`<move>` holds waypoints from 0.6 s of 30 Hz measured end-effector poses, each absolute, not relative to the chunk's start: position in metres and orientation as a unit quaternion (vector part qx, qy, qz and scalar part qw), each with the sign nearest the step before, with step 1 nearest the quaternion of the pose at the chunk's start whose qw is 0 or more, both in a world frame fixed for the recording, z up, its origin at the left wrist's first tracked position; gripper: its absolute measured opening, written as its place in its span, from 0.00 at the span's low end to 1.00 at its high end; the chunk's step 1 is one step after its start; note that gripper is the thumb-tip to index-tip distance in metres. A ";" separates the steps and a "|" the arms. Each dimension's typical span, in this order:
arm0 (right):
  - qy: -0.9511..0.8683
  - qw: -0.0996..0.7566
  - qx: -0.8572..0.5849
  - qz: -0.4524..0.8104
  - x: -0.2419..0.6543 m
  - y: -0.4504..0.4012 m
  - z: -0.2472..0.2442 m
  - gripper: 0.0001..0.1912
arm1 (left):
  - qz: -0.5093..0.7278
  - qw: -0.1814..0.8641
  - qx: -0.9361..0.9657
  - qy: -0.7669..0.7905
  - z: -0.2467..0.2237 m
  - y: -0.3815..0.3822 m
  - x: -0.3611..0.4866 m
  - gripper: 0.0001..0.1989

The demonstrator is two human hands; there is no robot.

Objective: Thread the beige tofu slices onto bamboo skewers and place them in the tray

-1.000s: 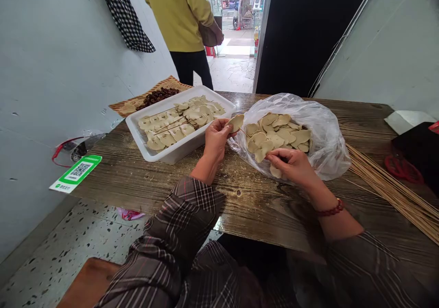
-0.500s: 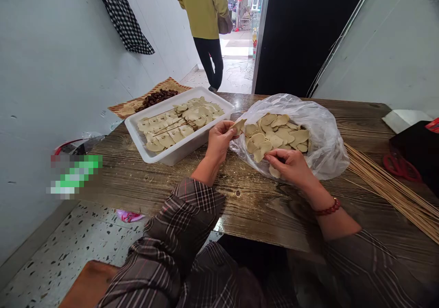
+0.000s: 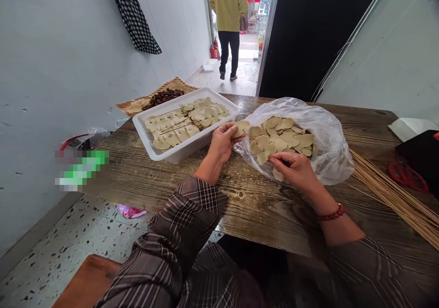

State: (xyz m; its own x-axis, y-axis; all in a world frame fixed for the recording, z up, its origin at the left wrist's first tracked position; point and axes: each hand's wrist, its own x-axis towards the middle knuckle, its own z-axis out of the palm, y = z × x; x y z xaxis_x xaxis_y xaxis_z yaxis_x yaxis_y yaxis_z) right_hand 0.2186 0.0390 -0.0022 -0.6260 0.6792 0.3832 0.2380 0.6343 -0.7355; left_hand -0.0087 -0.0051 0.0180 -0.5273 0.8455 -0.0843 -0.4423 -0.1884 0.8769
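My left hand (image 3: 222, 144) pinches a thin beige slice (image 3: 242, 127) between the white tray and the plastic bag. Over the near edge of the bag, my right hand (image 3: 295, 170) has thumb and fingers pressed together on a thin stick, mostly hidden, that appears to run up toward the slice. Many flat beige slices (image 3: 288, 138) lie in the open clear plastic bag (image 3: 332, 148). To the left, the white tray (image 3: 171, 156) holds rows of slices threaded on thin sticks.
Dark red pieces (image 3: 166, 97) lie on patterned paper (image 3: 132, 108) behind the tray. Long bamboo sticks (image 3: 394, 191) and red scissors (image 3: 408, 175) are on the wooden table (image 3: 209, 207) at right. A person (image 3: 229, 22) stands near the doorway.
The slice in my left hand has turned to show its flat face. The person in the yellow top is farther off, toward the doorway. The view has shifted slightly.
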 end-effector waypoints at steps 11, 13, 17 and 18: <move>-0.843 0.339 -0.264 0.324 0.218 0.039 -0.007 0.11 | 0.730 0.439 0.243 0.465 0.014 -0.005 -0.004 0.09; -0.841 0.339 -0.270 0.324 0.217 0.039 -0.007 0.12 | 0.726 0.431 0.251 0.473 0.014 -0.005 -0.003 0.11; -0.835 0.338 -0.277 0.334 0.217 0.039 -0.006 0.12 | 0.727 0.399 0.266 0.490 0.015 -0.006 -0.002 0.12; -0.834 0.338 -0.278 0.336 0.217 0.039 -0.005 0.12 | 0.726 0.395 0.272 0.493 0.016 -0.006 -0.002 0.12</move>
